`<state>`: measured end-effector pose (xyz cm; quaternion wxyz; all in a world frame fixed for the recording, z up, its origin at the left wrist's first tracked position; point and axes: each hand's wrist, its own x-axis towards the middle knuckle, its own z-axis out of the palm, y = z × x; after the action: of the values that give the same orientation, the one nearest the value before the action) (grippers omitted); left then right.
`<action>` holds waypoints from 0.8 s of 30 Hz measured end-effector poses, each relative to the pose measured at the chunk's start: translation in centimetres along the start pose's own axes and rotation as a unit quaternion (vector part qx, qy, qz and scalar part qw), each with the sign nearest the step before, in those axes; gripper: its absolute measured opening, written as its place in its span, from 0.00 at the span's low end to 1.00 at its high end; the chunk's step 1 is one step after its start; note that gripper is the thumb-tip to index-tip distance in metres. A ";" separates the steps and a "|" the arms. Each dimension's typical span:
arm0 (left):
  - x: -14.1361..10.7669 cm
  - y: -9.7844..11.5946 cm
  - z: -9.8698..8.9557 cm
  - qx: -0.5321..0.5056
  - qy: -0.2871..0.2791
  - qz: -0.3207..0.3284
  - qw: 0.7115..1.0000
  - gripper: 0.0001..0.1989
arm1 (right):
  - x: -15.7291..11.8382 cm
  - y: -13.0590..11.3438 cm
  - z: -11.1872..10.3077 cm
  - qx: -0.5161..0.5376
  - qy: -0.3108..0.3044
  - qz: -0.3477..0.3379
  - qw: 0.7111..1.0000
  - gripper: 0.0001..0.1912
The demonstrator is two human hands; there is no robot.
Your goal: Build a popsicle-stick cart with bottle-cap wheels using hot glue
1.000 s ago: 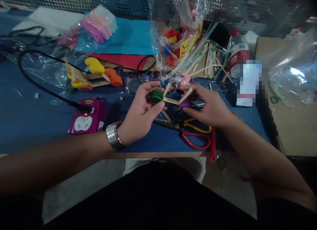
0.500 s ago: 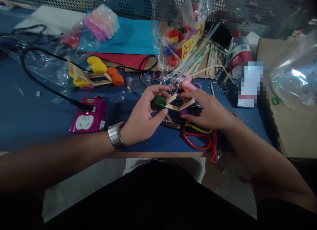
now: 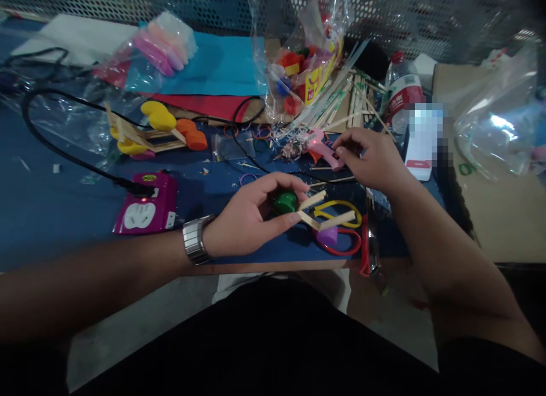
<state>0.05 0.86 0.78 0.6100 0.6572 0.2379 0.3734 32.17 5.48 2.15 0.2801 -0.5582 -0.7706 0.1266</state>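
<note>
Left hand: fingers clamped on the green round piece of a pale wooden-stick frame, above the blue desk. Sticks and purple round piece are joined; two stick ends remain bare. Right hand: fingers at the pink glue gun; closure cannot be determined.

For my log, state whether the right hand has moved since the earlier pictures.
Yes: the right hand has moved forward and rightward, judged against the yellow scissor handle.

Past my blue table, a perforated metal panel stands at twelve o'clock; dim grey floor shows at seven.
</note>
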 end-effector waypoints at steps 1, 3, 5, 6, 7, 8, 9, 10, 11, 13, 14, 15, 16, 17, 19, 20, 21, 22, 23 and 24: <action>-0.1 0.0 0.0 0.001 -0.016 -0.002 1.000 0.17 | 0.1 0.2 0.0 -0.004 -0.010 -0.021 1.000 0.13; -0.1 0.0 0.0 0.004 -0.044 -0.003 0.999 0.18 | 0.1 0.4 0.0 -0.014 -0.031 -0.063 0.997 0.17; -0.1 0.0 0.0 0.009 -0.069 -0.004 0.998 0.19 | 0.0 0.6 0.0 -0.033 -0.049 -0.082 0.995 0.19; -0.1 0.1 0.0 0.014 -0.080 -0.006 0.997 0.19 | -0.1 0.7 -0.1 -0.043 -0.056 -0.077 0.995 0.20; -0.1 0.2 -0.1 0.022 -0.089 -0.007 0.996 0.19 | -0.1 0.8 -0.1 -0.050 -0.060 -0.063 0.995 0.20; 0.0 0.2 -0.1 0.031 -0.097 -0.008 0.995 0.19 | -0.2 0.8 -0.1 -0.054 -0.059 -0.046 0.996 0.21; 0.0 0.3 -0.1 0.042 -0.104 -0.009 0.994 0.19 | -0.3 0.8 0.0 -0.054 -0.057 -0.030 0.996 0.24; 0.0 0.4 -0.2 0.052 -0.110 -0.008 0.992 0.19 | -0.3 0.7 0.0 -0.052 -0.057 -0.017 0.997 0.26; 0.0 0.4 -0.2 0.059 -0.118 -0.006 0.991 0.19 | -0.3 0.6 0.1 -0.044 -0.059 -0.009 0.997 0.27; 0.0 0.5 -0.3 0.065 -0.131 -0.001 0.989 0.18 | -0.4 0.2 0.3 -0.013 -0.064 -0.006 0.998 0.25; 0.1 0.6 -0.3 0.066 -0.136 0.001 0.989 0.18 | -0.4 0.0 0.3 0.007 -0.064 -0.005 0.998 0.23; 0.1 0.6 -0.4 0.064 -0.137 0.002 0.988 0.17 | -0.4 -0.2 0.3 0.025 -0.061 -0.002 0.998 0.20; 0.2 0.6 -0.4 0.061 -0.136 0.001 0.989 0.16 | -0.3 -0.2 0.2 0.038 -0.051 0.004 0.998 0.18; 0.3 0.6 -0.4 0.059 -0.134 -0.002 0.989 0.16 | -0.2 -0.1 0.0 0.042 -0.036 0.011 0.998 0.16; 0.4 0.6 -0.4 0.054 -0.128 -0.015 0.990 0.15 | 0.0 0.5 -0.5 0.018 -0.003 0.023 1.000 0.14; 0.4 0.6 -0.4 0.050 -0.126 -0.023 0.990 0.15 | 0.1 0.9 -0.8 -0.006 0.008 0.023 1.000 0.12; 0.5 0.6 -0.4 0.047 -0.125 -0.032 0.990 0.15 | 0.3 1.3 -1.1 -0.032 0.008 0.016 0.999 0.10; 0.5 0.6 -0.4 0.044 -0.126 -0.040 0.990 0.14 | 0.4 1.8 -1.3 -0.053 -0.004 0.001 0.999 0.07; 0.5 0.7 -0.4 0.042 -0.127 -0.048 0.990 0.14 | 0.5 2.2 -1.4 -0.069 -0.027 -0.017 0.997 0.06; 0.5 0.7 -0.4 0.041 -0.127 -0.054 0.990 0.14 | 0.6 2.5 -1.4 -0.078 -0.050 -0.038 0.995 0.06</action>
<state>-0.04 1.40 1.55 0.6273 0.7099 0.2088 0.2428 34.80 6.70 2.17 0.2019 -0.5420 -0.8115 0.0832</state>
